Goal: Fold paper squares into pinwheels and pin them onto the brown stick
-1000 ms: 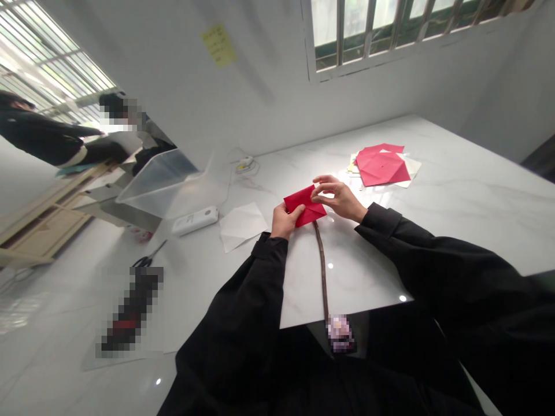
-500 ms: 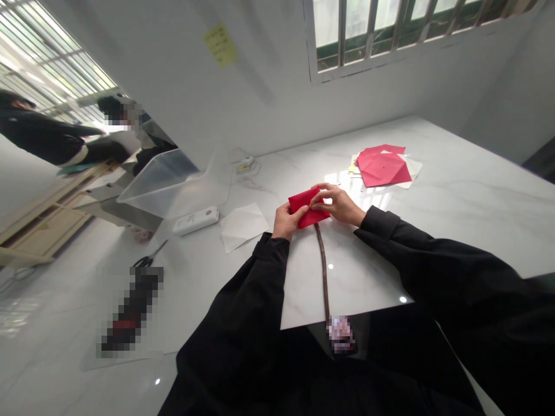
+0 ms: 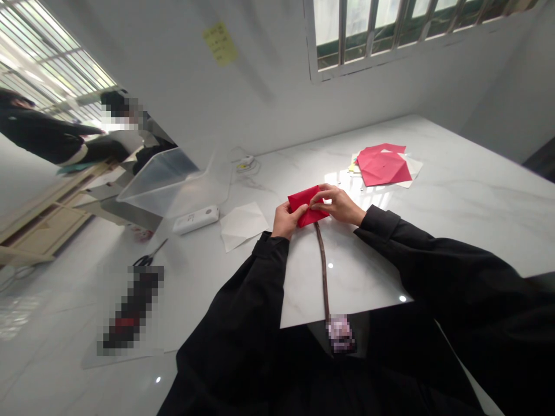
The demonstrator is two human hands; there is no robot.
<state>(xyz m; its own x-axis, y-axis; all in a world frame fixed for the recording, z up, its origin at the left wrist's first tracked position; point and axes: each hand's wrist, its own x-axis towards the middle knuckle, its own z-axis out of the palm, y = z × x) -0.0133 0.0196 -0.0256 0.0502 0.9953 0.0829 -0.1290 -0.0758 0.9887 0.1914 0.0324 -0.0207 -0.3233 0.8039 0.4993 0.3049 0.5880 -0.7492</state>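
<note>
A small red envelope [image 3: 307, 199], its flaps meeting near the middle, is between my hands above the white marbled table. My left hand [image 3: 285, 222] grips its left edge, with the thumb lying across the front. At the upper right, my right hand [image 3: 340, 204] is closed on the envelope, thumb and fingertips pinched near the centre where the flaps meet. Whether something small sits between those fingertips is too fine to see. A brown cord-like strip [image 3: 323, 266] runs from below the envelope down to the table's near edge.
Unfolded red paper [image 3: 384, 167] lies over cream sheets at the back right. Left of my hands are a creased white sheet [image 3: 244, 225], a white oblong device [image 3: 196, 220], scissors [image 3: 150, 254] and a clear plastic bin [image 3: 160, 179]. Two people are at the far left.
Almost nothing differs. Both hands keep their hold on the red envelope in the same spot, and the view has shifted very slightly.
</note>
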